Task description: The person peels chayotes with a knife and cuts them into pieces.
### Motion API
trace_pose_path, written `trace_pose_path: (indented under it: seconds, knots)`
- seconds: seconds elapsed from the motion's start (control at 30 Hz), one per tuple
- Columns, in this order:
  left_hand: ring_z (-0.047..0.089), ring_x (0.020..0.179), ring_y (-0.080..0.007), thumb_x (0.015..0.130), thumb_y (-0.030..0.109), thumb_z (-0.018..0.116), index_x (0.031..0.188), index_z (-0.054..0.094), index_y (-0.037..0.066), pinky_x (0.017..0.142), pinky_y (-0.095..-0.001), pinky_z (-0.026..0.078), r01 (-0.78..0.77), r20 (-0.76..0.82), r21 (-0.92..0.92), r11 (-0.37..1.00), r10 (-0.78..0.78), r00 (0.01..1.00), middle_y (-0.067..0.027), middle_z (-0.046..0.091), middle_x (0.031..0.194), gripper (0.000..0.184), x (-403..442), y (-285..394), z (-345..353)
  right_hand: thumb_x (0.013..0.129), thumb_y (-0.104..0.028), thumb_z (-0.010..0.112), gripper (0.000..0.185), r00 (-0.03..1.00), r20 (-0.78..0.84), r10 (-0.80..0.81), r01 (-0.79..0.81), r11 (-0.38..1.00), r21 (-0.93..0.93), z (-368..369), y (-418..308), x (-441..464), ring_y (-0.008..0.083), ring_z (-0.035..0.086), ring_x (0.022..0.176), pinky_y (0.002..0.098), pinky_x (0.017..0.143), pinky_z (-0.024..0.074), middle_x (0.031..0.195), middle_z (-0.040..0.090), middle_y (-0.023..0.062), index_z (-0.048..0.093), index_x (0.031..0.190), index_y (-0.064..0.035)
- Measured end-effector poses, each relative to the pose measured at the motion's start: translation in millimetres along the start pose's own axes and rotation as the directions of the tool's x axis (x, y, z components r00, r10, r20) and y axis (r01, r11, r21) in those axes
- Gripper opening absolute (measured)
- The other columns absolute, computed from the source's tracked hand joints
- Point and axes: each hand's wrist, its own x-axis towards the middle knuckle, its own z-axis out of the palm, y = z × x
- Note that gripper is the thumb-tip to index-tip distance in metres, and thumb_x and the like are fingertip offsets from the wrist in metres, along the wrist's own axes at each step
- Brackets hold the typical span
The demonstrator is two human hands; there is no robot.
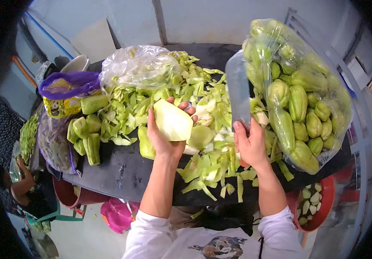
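Observation:
My left hand point(166, 140) cups a peeled chayote point(173, 121), pale and smooth, with the fingers curled around its far side. In my right hand point(251, 140) is a broad-bladed knife point(238, 88), its blade pointing up and away from me, apart from the chayote. Part of its handle is hidden by my fingers. Another pale piece point(201, 137) lies beside my left hand, and an unpeeled green chayote point(146, 143) rests to the left of my wrist. Green peelings point(216, 166) are heaped on the dark table point(121, 172) between and beyond my hands.
A clear bag of chayotes point(298, 99) stands at the right. Whole chayotes point(92, 146), a purple mesh bag point(56, 140) and a crumpled plastic bag point(138, 67) are at the left. A red tub point(327, 203) with pale pieces sits below right. Another person point(22, 185) is at far left.

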Motion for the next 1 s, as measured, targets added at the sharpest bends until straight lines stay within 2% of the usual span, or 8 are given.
trace_pose_path:
  seconds: [0.13, 0.27, 0.33, 0.4, 0.5, 0.7, 0.83, 1.0]
  knots:
    - [0.059, 0.093, -0.0329, 0.095, 0.055, 0.042, 0.127, 0.05, 0.007, 0.079, -0.0441, 0.05, 0.04, 0.059, 0.006, 0.999, -0.041, 0.997, -0.0173, 0.059, 0.107, 0.058, -1, 1, 1, 0.099, -0.018, 0.055, 0.019, 0.996, -0.039, 0.083, -0.07, 0.963, 0.26, 4, -5, -4, 0.0116, 0.052, 0.049, 0.0308, 0.048, 0.0399, 0.06, 0.054, 0.0048, 0.052, 0.097, 0.0]
    - [0.062, 0.085, -0.035, 0.095, 0.058, 0.042, 0.13, 0.048, 0.008, 0.073, -0.0466, 0.052, 0.049, 0.175, 0.028, 0.998, -0.054, 0.983, -0.0211, 0.061, 0.11, 0.062, -4, 2, 2, 0.098, -0.015, 0.054, 0.016, 0.981, -0.161, -0.109, 0.119, 0.992, 0.05, 3, 3, -4, 0.0137, 0.052, 0.047, 0.032, 0.047, 0.0409, 0.061, 0.055, 0.0065, 0.052, 0.095, -0.0001]
    - [0.063, 0.082, -0.0362, 0.094, 0.06, 0.04, 0.131, 0.047, 0.008, 0.072, -0.048, 0.053, 0.021, 0.155, 0.061, 0.998, -0.03, 0.987, -0.0238, 0.062, 0.112, 0.064, -8, 0, 3, 0.097, -0.02, 0.055, 0.019, 0.959, 0.05, 0.278, -0.274, 0.959, -0.066, -4, -7, 4, 0.0166, 0.053, 0.047, 0.0328, 0.048, 0.041, 0.06, 0.055, 0.0057, 0.057, 0.096, -0.001]
    - [0.064, 0.082, -0.0373, 0.094, 0.062, 0.04, 0.132, 0.046, 0.007, 0.072, -0.0485, 0.054, 0.001, 0.225, 0.089, 0.996, -0.021, 0.974, -0.0255, 0.062, 0.114, 0.067, -10, -4, 5, 0.098, -0.02, 0.055, 0.02, 1.0, 0.025, -0.006, 0.008, 0.994, -0.107, -2, 1, 1, 0.0137, 0.051, 0.046, 0.0313, 0.046, 0.0405, 0.06, 0.054, 0.0043, 0.056, 0.1, -0.0001]
    - [0.065, 0.081, -0.039, 0.093, 0.063, 0.039, 0.132, 0.046, 0.006, 0.073, -0.0483, 0.054, -0.047, 0.262, 0.155, 0.987, 0.005, 0.965, -0.0259, 0.062, 0.118, 0.07, -14, -7, 3, 0.099, -0.021, 0.055, 0.022, 0.995, 0.043, 0.095, -0.099, 0.987, 0.128, 0, -6, -1, 0.0109, 0.052, 0.048, 0.0288, 0.044, 0.0401, 0.06, 0.055, 0.0033, 0.054, 0.103, 0.0005]
    - [0.066, 0.08, -0.0395, 0.093, 0.064, 0.037, 0.136, 0.044, 0.005, 0.071, -0.0471, 0.055, -0.077, 0.333, 0.244, 0.967, -0.009, 0.943, -0.0262, 0.061, 0.122, 0.074, -18, -3, 3, 0.092, -0.013, 0.065, 0.028, 0.995, 0.08, 0.056, -0.076, 0.959, 0.274, 2, -11, -6, 0.0075, 0.057, 0.06, 0.0246, 0.051, 0.0459, 0.077, 0.061, 0.002, 0.052, 0.112, 0.0005]
    - [0.067, 0.073, -0.0413, 0.092, 0.067, 0.037, 0.137, 0.042, 0.001, 0.061, -0.0447, 0.056, 0.033, 0.461, 0.315, 0.949, -0.183, 0.868, -0.032, 0.057, 0.125, 0.081, -19, -4, 6, 0.084, -0.007, 0.072, 0.05, 0.997, 0.071, -0.04, 0.004, 0.899, 0.438, 0, -19, -10, 0.0075, 0.059, 0.079, 0.023, 0.066, 0.0478, 0.092, 0.06, 0.0041, 0.042, 0.123, 0.0003]
    - [0.068, 0.078, -0.0393, 0.09, 0.065, 0.045, 0.14, 0.038, -0.007, 0.069, -0.0459, 0.056, 0.153, 0.506, 0.276, 0.949, -0.279, 0.816, -0.0346, 0.054, 0.126, 0.087, -24, -8, 13, 0.081, -0.007, 0.074, 0.053, 0.996, 0.081, -0.025, -0.018, 0.876, 0.481, -6, -24, -12, 0.0084, 0.058, 0.073, 0.0225, 0.064, 0.0471, 0.087, 0.059, 0.0026, 0.04, 0.121, -0.0008]
